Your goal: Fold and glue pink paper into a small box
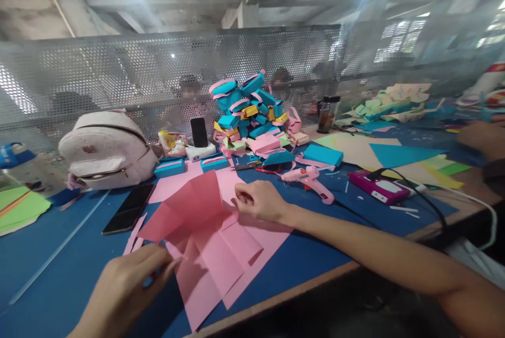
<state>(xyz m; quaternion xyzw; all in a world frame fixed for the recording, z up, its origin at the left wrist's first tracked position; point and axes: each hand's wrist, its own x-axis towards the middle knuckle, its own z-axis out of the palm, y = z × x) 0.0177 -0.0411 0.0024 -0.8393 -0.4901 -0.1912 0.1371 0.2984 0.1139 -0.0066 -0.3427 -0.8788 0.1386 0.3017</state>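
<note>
A folded sheet of pink paper point(197, 212) stands partly upright in front of me, with creased flaps spreading toward the table's front edge. My left hand point(132, 283) is closed in a pinch at its lower left edge. At the sheet's right side, my right hand point(260, 201) has curled fingers gripping the paper. Beneath it lies more flat pink paper point(270, 241). Narrow pink strips point(134, 235) rest just beyond my left hand. A pink glue gun point(310, 180) lies to the right of my right hand.
Blue and pink paper boxes point(246, 106) form a tall pile at the back. A white backpack point(106, 151) and black phone point(128, 209) are at left. Scissors point(252, 166) lie before the pile. At right are a purple device point(376, 188) with cables and a drink bottle point(328, 114).
</note>
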